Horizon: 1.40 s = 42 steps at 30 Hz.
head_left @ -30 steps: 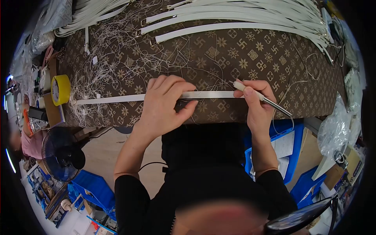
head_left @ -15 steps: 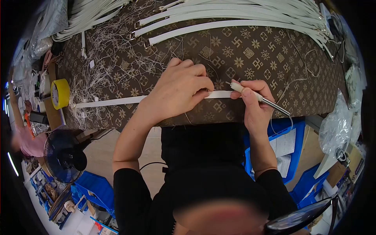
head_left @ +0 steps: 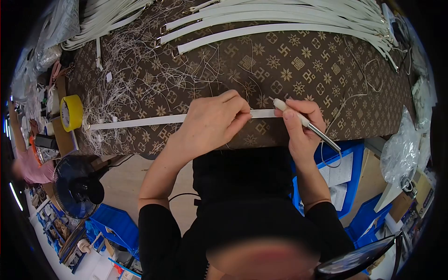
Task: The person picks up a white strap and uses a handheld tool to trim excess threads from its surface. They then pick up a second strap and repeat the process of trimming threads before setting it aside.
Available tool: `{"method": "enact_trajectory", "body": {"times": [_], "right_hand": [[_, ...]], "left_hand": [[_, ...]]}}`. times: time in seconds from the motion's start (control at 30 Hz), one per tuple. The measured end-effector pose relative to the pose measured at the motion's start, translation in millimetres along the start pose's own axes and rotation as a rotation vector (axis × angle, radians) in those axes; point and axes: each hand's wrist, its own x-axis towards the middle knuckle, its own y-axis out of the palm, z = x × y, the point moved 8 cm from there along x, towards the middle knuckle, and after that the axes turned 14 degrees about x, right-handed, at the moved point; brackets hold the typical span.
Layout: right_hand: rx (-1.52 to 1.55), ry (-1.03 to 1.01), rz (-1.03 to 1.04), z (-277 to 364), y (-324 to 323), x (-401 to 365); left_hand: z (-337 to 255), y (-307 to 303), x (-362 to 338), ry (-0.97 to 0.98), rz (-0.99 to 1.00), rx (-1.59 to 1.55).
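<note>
Along the left edge of the tabletop [head_left: 373,112] sits a yellow roll of tape [head_left: 75,112], maybe there to be out of the way. Down on the floor is a blue bin [head_left: 114,226]; I cannot tell what is inside. Next comes a messy heap of thin threads [head_left: 126,74]. One white strap [head_left: 140,122] lies straight along the near edge, probably so both hands can reach it. The left hand [head_left: 214,119] is over it, thumb and fingertip together; I cannot tell if they pinch the strap or some thread. By the far edge, a pile of straps [head_left: 280,16] lies side by side, maybe to stop tangles. The right hand [head_left: 303,123] is where the strap goes under its fingertips. Its fingers close around a pen-shaped tool [head_left: 325,138], held like a pencil, perhaps to steer the thin tip. Under the near edge, a blue tub [head_left: 357,170] holds flat white things [head_left: 338,170], maybe paper. Near the right corner is a crumpled clear bag [head_left: 396,156].
</note>
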Motion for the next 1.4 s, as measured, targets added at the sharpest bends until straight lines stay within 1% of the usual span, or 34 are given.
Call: {"method": "enact_trajectory", "body": {"times": [0.07, 0.1, 0.13, 0.2, 0.27, 0.33, 0.43, 0.67, 0.83, 1.07, 1.3, 1.4], "right_hand": [[-0.028, -0.026, -0.007, -1.5, -5.6, -7.5], [-0.056, -0.052, -0.012, 0.1, -7.2, -10.8], [-0.056, -0.048, -0.011, 1.6, -6.1, -11.0], [-0.207, -0.084, 0.147, 8.9, 10.6, -11.0], [-0.227, -0.052, 0.137, 7.8, 11.6, -15.0], [-0.25, -0.007, 0.08, 4.4, 9.4, -16.3], [-0.302, -0.003, 0.077, 3.5, 12.3, -14.5], [-0.278, -0.038, 0.078, 1.5, 14.9, -11.5], [-0.306, 0.021, 0.081, -1.7, 17.8, -10.5], [-0.283, 0.021, 0.067, -1.9, 18.3, -10.6], [-0.325, -0.012, 0.08, -1.1, 18.5, -10.7], [-0.33, -0.03, 0.087, -1.7, 18.0, -11.1]], "left_hand": [[2.8, -1.7, -1.8, 0.004, -0.078, -0.037], [2.8, -0.7, -2.0, 0.001, -0.076, -0.039], [0.8, -2.1, -1.9, 0.012, -0.104, 0.006], [-1.8, -3.3, -1.5, 0.023, -0.131, 0.051], [-2.8, -3.2, -0.3, 0.018, -0.138, 0.058], [-4.0, -3.2, 0.5, 0.025, -0.149, 0.054], [-5.2, -4.5, 1.1, 0.028, -0.165, 0.037], [-4.1, -3.7, 2.5, 0.007, -0.16, 0.029], [-3.0, -3.7, 1.7, 0.0, -0.173, 0.021], [-2.4, -3.7, 0.7, 0.015, -0.202, 0.014], [-2.8, -4.3, 0.4, 0.025, -0.217, 0.026], [-1.9, -3.4, 1.0, 0.009, -0.194, 0.022]]}}
